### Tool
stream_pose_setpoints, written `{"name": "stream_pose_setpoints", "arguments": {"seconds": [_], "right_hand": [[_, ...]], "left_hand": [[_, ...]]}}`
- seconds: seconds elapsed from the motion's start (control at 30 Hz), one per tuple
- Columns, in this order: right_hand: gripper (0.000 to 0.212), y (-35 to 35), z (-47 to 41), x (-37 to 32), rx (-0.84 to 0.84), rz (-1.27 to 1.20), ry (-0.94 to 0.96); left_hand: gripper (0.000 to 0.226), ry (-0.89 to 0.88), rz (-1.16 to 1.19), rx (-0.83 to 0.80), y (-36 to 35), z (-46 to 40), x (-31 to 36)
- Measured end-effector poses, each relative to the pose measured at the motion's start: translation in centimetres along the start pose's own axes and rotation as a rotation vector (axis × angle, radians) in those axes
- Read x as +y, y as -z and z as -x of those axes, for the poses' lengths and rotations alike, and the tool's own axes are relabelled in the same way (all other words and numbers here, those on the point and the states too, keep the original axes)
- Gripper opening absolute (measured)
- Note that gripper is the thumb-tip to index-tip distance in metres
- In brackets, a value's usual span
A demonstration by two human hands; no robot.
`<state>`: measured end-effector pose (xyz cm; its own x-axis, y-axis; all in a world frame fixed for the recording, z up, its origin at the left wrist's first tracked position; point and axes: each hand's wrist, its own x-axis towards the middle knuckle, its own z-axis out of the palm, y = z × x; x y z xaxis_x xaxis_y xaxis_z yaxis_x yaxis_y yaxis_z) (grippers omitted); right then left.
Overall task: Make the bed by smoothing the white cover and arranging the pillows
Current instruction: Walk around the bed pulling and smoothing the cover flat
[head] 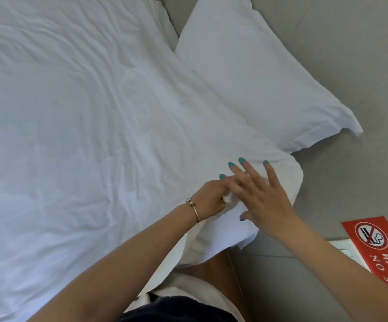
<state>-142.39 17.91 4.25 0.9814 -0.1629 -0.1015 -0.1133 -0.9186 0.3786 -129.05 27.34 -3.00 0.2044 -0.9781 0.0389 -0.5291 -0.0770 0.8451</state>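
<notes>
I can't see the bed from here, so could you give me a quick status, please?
Left hand pinching white cover corner. Right hand open, above it. Pillow at the head. Nothing in the way.

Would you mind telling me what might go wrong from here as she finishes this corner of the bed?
The left hand pinches a bunched fold of the white cover; letting go may leave a lump at the corner. The right hand, fingers spread, could push new creases into the wrinkled cover. The pillow lies askew beside it.

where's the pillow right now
In the head view the pillow lies upper right, propped against the grey headboard, its lower edge overlapping the white cover just beyond the right hand.
</notes>
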Motion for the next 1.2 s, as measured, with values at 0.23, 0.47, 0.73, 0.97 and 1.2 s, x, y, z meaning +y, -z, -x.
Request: {"name": "stream_pose_setpoints", "arguments": {"seconds": [0.23, 0.47, 0.73, 0.97, 1.2], "right_hand": [[0.041, 0.6, -6.9, 3.0, -0.155, -0.039, 0.051], [0.030, 9.0, -13.4, 6.0, 0.043, -0.452, -0.210], [0.041, 12.3, -16.1, 6.4, 0.029, -0.531, -0.503], [0.041, 12.0, -16.0, 0.2, -0.149, -0.256, -0.706], [0.020, 13.6, -17.9, -3.6, -0.008, -0.124, -0.977]], "left_hand": [[0.061, 0.101, 0.138, 0.479, -1.4, 3.8, -1.4], [0.095, 0.194, -0.539, 0.715, 1.2, 10.1, -8.0], [0.087, 0.682, -0.569, 0.581, 13.7, 25.9, -18.0], [0.070, 0.602, -0.396, 0.417, 26.9, 35.1, -23.6], [0.066, -0.118, -0.687, 0.138, 45.6, 32.2, -22.3]]}}
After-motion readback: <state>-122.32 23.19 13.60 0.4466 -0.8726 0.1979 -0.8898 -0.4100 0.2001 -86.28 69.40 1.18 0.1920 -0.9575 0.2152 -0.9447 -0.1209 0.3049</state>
